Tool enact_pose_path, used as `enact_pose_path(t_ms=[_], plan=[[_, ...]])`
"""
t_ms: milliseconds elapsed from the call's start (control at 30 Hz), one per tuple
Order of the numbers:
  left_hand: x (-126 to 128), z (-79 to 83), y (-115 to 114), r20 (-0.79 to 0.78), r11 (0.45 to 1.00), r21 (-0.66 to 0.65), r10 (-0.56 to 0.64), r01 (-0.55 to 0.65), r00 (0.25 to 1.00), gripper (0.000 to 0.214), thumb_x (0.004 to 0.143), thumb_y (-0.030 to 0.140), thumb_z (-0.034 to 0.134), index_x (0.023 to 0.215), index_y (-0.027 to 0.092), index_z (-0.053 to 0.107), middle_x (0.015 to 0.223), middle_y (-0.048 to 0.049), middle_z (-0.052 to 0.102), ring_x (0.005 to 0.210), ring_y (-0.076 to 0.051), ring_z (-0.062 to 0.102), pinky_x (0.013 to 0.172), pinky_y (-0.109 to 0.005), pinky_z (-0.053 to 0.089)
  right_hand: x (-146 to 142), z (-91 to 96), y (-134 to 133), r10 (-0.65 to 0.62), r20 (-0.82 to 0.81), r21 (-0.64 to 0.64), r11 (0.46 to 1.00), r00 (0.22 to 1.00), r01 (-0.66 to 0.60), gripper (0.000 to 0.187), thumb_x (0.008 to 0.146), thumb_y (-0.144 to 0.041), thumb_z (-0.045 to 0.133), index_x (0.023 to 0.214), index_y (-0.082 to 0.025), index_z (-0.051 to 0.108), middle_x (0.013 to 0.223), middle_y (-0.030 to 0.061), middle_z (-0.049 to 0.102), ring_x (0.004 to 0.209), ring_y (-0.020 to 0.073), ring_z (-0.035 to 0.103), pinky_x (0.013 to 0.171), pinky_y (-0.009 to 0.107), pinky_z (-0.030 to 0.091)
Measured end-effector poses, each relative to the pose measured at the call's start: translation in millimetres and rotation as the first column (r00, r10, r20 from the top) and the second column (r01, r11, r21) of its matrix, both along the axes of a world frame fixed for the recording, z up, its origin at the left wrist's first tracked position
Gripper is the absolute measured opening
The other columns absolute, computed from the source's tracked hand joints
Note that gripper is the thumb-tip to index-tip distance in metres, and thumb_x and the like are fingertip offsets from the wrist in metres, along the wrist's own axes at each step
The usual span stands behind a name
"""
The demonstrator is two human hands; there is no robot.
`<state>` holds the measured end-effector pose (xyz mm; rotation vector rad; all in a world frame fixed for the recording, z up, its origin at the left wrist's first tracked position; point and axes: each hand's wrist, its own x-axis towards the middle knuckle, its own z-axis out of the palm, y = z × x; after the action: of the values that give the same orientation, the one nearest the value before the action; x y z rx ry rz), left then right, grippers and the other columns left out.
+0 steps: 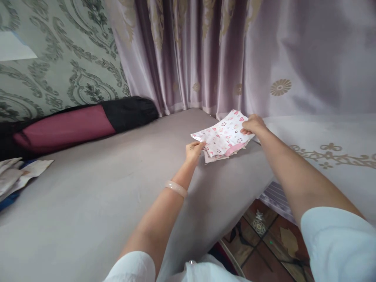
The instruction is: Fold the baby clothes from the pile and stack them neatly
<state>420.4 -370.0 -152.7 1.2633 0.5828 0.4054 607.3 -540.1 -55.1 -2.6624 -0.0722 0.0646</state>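
A small folded garment (pixel 223 137), white with pink hearts and flower prints, lies near the far right corner of the grey bed (pixel 117 188). My left hand (pixel 194 150) pinches its near left corner, fingers closed on the cloth. My right hand (pixel 253 125) grips its far right edge, fingers curled over the fabric. A pale bangle (pixel 175 188) circles my left wrist. Both arms reach forward from white sleeves.
A black and maroon bolster (pixel 79 125) lies along the patterned wall at the back left. Folded cloths (pixel 17 174) sit at the bed's left edge. Lilac curtains (pixel 235 55) hang behind and drape over the right side. Tiled floor (pixel 264 243) shows below right.
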Motion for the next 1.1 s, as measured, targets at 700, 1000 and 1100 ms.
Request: enact_pose_path(t_ms=[700, 1000, 1100], plan=[[-4, -52.4, -16, -0.133, 0.969, 0.241, -0.018, 0.050, 0.991, 0.037, 0.081, 0.039, 0.070, 0.105, 0.014, 0.058, 0.066, -0.0001, 0.063, 0.050, -0.011, 0.055, 0.050, -0.022, 0.041, 21, -64.5, -9, -0.055, -0.019, -0.197, 0.979, 0.998, 0.050, 0.020, 0.078, -0.013, 0.060, 0.096, -0.011, 0.069, 0.072, 0.0122, 0.068, 0.080, 0.0255, 0.069, 0.072, 0.033, 0.050], [-25, -54.0, -29, -0.072, 0.799, 0.583, -0.129, 0.147, 0.989, 0.034, 0.086, 0.036, 0.062, 0.117, 0.021, 0.062, 0.071, 0.0013, 0.061, 0.066, -0.012, 0.057, 0.069, -0.023, 0.044, -13, -91.2, 17, 0.170, 0.248, -0.338, 0.938, 0.954, -0.080, 0.039, 0.096, -0.025, 0.044, 0.130, -0.006, 0.052, 0.129, 0.0235, 0.055, 0.124, 0.0319, 0.050, 0.102, 0.045, 0.039], [-23, -57.5, -30, -0.130, 0.724, 0.662, -0.145, 0.195, 0.981, 0.024, 0.086, 0.032, 0.061, 0.106, 0.022, 0.068, 0.071, 0.0012, 0.063, 0.068, -0.013, 0.058, 0.071, -0.023, 0.045, -27, -99.6, 19, 0.218, 0.296, -0.379, 0.920, 0.930, -0.094, 0.039, 0.097, -0.034, 0.049, 0.128, -0.011, 0.054, 0.128, 0.0174, 0.056, 0.118, 0.0291, 0.054, 0.098, 0.048, 0.045]])
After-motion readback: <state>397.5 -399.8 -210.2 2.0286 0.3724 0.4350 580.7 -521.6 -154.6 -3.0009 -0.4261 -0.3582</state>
